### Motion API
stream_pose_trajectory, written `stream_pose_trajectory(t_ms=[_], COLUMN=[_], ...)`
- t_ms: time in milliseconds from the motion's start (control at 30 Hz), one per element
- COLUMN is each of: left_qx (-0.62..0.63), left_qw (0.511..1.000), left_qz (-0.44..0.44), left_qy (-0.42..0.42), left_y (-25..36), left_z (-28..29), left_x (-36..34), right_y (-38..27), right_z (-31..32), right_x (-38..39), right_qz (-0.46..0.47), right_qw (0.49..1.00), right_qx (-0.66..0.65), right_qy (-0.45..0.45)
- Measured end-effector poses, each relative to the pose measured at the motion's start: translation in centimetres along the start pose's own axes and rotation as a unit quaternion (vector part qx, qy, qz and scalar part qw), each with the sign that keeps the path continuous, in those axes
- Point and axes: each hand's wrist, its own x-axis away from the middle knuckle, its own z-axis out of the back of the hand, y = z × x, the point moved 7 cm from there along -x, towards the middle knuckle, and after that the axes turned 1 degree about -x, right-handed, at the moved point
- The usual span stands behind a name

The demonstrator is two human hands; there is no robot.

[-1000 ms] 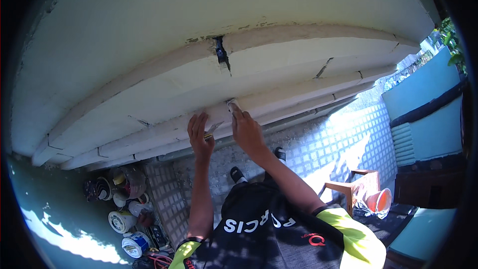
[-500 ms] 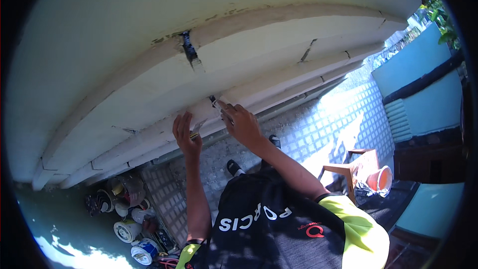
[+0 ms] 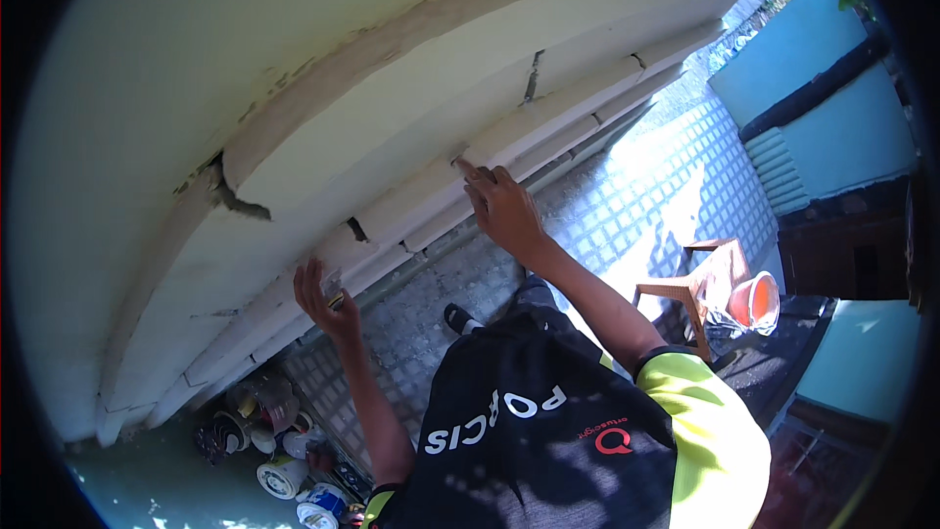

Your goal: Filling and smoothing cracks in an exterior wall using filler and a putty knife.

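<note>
My left hand (image 3: 318, 301) grips a putty knife (image 3: 336, 296) with a yellow-and-dark handle against the pale stepped moulding (image 3: 411, 211). Up and to the right, my right hand (image 3: 499, 208) has its index finger reaching to a narrow crack (image 3: 457, 161) on a ridge, the other fingers bent; anything inside them is hidden. Between the hands is a short dark gap (image 3: 357, 229). A larger dark, jagged crack (image 3: 242, 206) runs across the upper band at the left, and a thinner one (image 3: 535, 73) lies above my right hand.
Below are a tiled floor (image 3: 676, 196) and my sandalled foot (image 3: 460, 320). At right stand a brown plastic chair (image 3: 703, 284), an orange bucket (image 3: 754, 302) and a turquoise wall (image 3: 783, 59) with dark bands. Several paint pails (image 3: 281, 475) and containers crowd the lower left.
The view has turned and shifted along the moulding. My right hand has moved from the middle gap to a crack farther right; my left hand appears farther left, still holding the knife.
</note>
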Motion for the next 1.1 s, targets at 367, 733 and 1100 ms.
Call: stream_pose_trajectory(t_ms=[367,733,1100], left_qx=[0.006,0.04,-0.045], left_qw=[0.999,0.998,0.998], left_qz=[0.023,0.041,0.041], left_qy=[0.022,0.017,0.011], left_y=[0.3,1.2,1.4], left_z=[-0.8,-0.9,-0.7], left_x=[0.0,-0.3,-0.3], right_y=[21.2,28.6,24.3], right_z=[13.9,19.5,17.7], right_x=[-6.7,-9.7,-8.9], right_qz=[-0.124,-0.142,-0.125], right_qw=[0.979,0.972,0.982], right_qx=[0.105,0.115,0.125], right_qy=[0.119,0.147,0.062])
